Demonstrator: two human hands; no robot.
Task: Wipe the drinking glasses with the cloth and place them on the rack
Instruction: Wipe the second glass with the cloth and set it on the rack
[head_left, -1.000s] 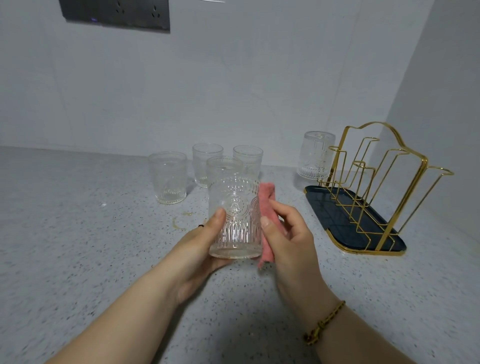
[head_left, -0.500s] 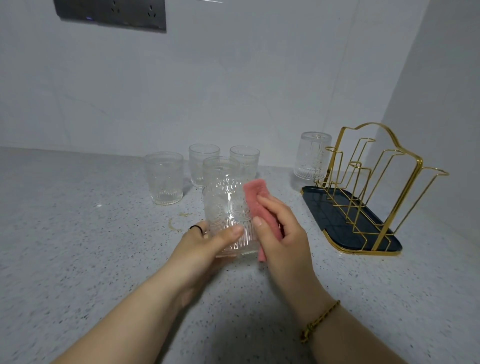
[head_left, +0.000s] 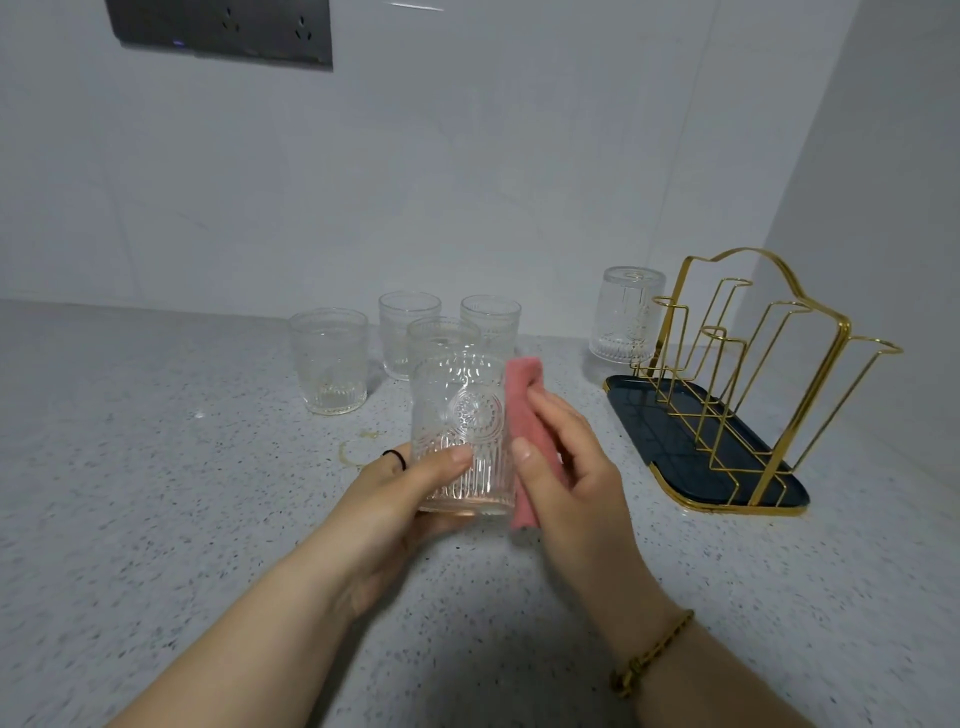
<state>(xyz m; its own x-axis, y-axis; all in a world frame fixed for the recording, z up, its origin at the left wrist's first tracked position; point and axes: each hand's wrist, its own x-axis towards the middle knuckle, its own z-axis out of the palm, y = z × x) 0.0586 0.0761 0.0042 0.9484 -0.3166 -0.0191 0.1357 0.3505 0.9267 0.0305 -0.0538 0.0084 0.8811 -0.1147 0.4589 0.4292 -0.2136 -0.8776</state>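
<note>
- Speckled grey countertop (head_left: 156, 493) meets a pale wall in a corner; a dark socket panel (head_left: 223, 28) at the top is cut off by the frame edge.
- Head view, centre: the left hand (head_left: 395, 509) is closed around the lower part of an embossed drinking glass (head_left: 460, 431), thumb across its front, held upright above the counter. The other fingers are hidden behind the glass; a dark ring shows on one.
- The right hand (head_left: 571, 483) is curled around a folded pink cloth (head_left: 530, 415), pressing it against the glass's right side. How far the cloth wraps behind the glass cannot be seen.
- A braided bracelet (head_left: 649, 654) sits on the right wrist.
- Behind the held glass stand four more glasses (head_left: 328, 361) upright on the counter; the nearest one is partly hidden by the held glass.
- To the right, a gold wire rack (head_left: 753, 364) stands on a dark tray (head_left: 644, 415) with a gold rim.
- An upside-down glass (head_left: 626, 314) stands at the rack's far end; whether it rests on a peg or on the counter is unclear.
- A faint ring stain (head_left: 353, 452) marks the counter near the left hand.
</note>
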